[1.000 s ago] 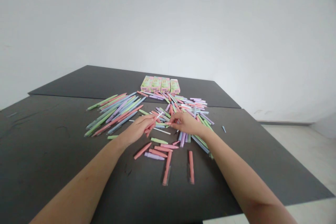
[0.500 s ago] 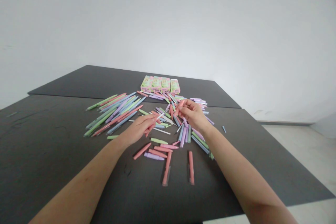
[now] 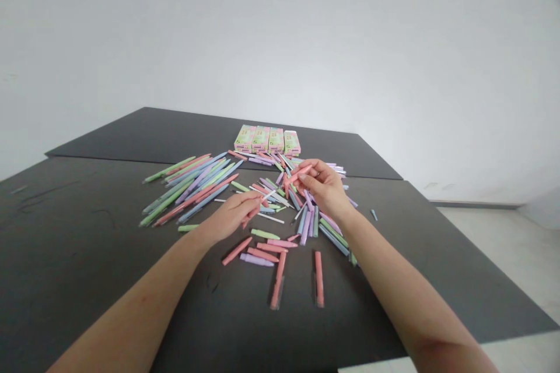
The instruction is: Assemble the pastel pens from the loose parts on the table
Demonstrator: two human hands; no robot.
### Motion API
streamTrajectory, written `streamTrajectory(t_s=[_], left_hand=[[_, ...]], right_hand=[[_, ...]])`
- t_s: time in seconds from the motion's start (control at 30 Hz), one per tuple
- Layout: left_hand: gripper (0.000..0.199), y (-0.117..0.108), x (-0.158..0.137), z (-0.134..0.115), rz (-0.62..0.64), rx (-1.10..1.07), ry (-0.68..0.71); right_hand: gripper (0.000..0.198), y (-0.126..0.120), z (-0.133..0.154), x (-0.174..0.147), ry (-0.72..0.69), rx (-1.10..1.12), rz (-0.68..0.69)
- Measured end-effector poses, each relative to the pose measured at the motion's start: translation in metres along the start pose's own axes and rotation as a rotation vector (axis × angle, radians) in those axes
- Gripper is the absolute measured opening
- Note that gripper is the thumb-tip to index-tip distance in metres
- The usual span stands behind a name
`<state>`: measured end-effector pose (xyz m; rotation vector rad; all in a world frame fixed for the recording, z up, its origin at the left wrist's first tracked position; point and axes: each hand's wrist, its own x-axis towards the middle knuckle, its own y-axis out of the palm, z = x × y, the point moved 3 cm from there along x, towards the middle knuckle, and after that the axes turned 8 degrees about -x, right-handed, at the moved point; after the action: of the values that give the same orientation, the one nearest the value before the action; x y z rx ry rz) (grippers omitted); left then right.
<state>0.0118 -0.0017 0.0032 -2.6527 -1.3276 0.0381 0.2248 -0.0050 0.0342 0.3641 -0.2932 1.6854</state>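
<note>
My left hand [image 3: 238, 210] is closed around a thin white pen refill [image 3: 269, 193], whose tip points up and to the right. A bit of pink shows below the fingers; whether it belongs to the same piece I cannot tell. To the right, my right hand [image 3: 324, 186] pinches a pink pen barrel [image 3: 298, 175], tilted with its left end lower and pointing toward the refill. The two pieces are apart. Beneath the hands lie loose pen parts, among them purple barrels [image 3: 306, 227] and white refills [image 3: 271, 218].
Long assembled-looking pens [image 3: 192, 192] lie in a pile on the left. Several pink-and-green boxes [image 3: 261, 140] stand in a row behind. Nearer me are pink barrels [image 3: 262, 255], a purple one [image 3: 256, 260] and two pink clipped parts [image 3: 319, 280]. A small blue piece [image 3: 373, 215] lies right on the black table [image 3: 109, 280].
My right hand has turned the pink barrel from steep to nearly level, its lower end now swung left toward the refill. My left hand has hardly moved.
</note>
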Motion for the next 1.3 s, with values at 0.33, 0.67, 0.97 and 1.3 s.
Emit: streamTrajectory(t_s=[0.33, 0.67, 0.97, 1.3], left_hand=[[0.033, 0.0, 0.001, 0.005, -0.011, -0.001, -0.038], [0.038, 0.001, -0.001, 0.001, 0.013, 0.071, -0.003], [0.04, 0.003, -0.001, -0.003, 0.019, 0.117, 0.063], [0.037, 0.003, 0.001, -0.006, 0.006, 0.215, 0.131]], right_hand=[[0.023, 0.008, 0.004, -0.002, 0.019, -0.073, 0.077], [0.027, 0.022, 0.0, -0.007, 0.097, -0.145, 0.106], [0.028, 0.025, -0.012, -0.008, 0.117, -0.126, 0.144], [0.029, 0.022, -0.018, -0.009, 0.14, -0.129, 0.139]])
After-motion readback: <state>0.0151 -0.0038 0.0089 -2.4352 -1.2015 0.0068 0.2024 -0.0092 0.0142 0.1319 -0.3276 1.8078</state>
